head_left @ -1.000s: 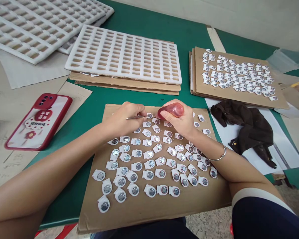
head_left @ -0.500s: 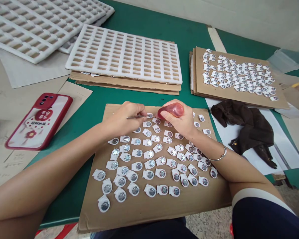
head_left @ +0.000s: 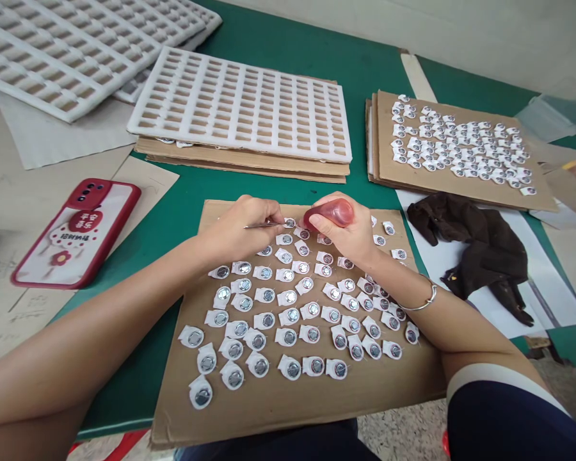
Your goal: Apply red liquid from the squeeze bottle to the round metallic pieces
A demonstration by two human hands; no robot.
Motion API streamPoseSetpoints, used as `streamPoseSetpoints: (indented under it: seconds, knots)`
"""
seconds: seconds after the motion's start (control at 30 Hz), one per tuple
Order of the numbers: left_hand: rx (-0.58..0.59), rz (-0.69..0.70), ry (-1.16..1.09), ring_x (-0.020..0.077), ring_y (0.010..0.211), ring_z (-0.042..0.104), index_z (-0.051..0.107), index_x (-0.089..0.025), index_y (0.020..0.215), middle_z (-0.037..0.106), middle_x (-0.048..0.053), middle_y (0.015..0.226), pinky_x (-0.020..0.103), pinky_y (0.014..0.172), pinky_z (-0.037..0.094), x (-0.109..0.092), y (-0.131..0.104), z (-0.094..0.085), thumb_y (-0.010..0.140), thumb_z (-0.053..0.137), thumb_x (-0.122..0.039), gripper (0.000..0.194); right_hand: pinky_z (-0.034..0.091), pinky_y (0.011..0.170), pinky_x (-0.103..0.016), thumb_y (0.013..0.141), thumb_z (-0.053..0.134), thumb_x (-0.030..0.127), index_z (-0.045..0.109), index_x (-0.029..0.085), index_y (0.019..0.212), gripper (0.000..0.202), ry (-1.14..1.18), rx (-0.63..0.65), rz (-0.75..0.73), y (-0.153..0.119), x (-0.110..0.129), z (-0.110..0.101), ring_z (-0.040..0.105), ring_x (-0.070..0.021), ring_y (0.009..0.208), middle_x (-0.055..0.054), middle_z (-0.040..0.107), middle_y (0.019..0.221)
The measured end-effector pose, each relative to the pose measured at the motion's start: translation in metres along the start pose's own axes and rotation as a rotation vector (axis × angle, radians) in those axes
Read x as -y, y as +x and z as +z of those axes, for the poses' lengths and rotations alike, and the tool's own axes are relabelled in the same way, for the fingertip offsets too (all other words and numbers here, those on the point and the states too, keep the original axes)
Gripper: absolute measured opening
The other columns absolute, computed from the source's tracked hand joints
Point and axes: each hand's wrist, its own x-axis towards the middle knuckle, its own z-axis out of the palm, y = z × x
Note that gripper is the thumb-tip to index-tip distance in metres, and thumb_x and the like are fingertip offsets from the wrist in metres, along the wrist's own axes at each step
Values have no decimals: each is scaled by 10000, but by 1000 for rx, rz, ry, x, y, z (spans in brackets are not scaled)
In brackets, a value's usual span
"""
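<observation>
My left hand (head_left: 242,227) is closed in a pinch around thin metal tweezers (head_left: 259,225), whose tips point right at a small white tab with a silver disc (head_left: 289,223) near the board's far edge. Fingers wrapped, my right hand (head_left: 355,230) grips a red, see-through, bulb-shaped tool (head_left: 336,212). Its narrow end points left and down, close to the same disc; the tip is hidden. Under both hands lies a cardboard sheet (head_left: 269,410) bearing many such tabs in loose rows, some with fine wires showing.
Behind the sheet, a white foam tray (head_left: 233,137) with rectangular slots rests on cardboard. More trays (head_left: 67,115) are at far left, above a phone in a red case (head_left: 77,234). At right are a second loaded cardboard stack (head_left: 384,173) and a dark brown cloth (head_left: 484,250).
</observation>
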Motion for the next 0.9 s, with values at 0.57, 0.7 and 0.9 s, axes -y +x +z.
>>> streamPoseSetpoints:
  seconds: [0.57,0.7,0.9]
  knots:
    - [-23,15,21,134,651,579,648,-201,787,660,-3,725,239,550,372,-2,-1,-1,778,528,-298,155,528,761,-328,722,661,387,593,229,855,218,20,24,-35,-1,0,3,623,-151,823,-11,635,866]
    - [-9,10,-8,139,649,577,651,-187,804,669,13,749,248,553,383,-1,0,1,786,529,-309,174,528,760,-326,716,666,392,592,223,853,229,20,20,-42,-1,0,3,618,-148,812,-12,631,858]
    - [-4,16,-21,137,637,573,649,-192,802,670,9,752,249,543,384,2,1,1,785,535,-309,165,530,759,-333,712,669,395,591,231,855,231,41,24,-30,-1,0,3,616,-155,823,-14,623,861]
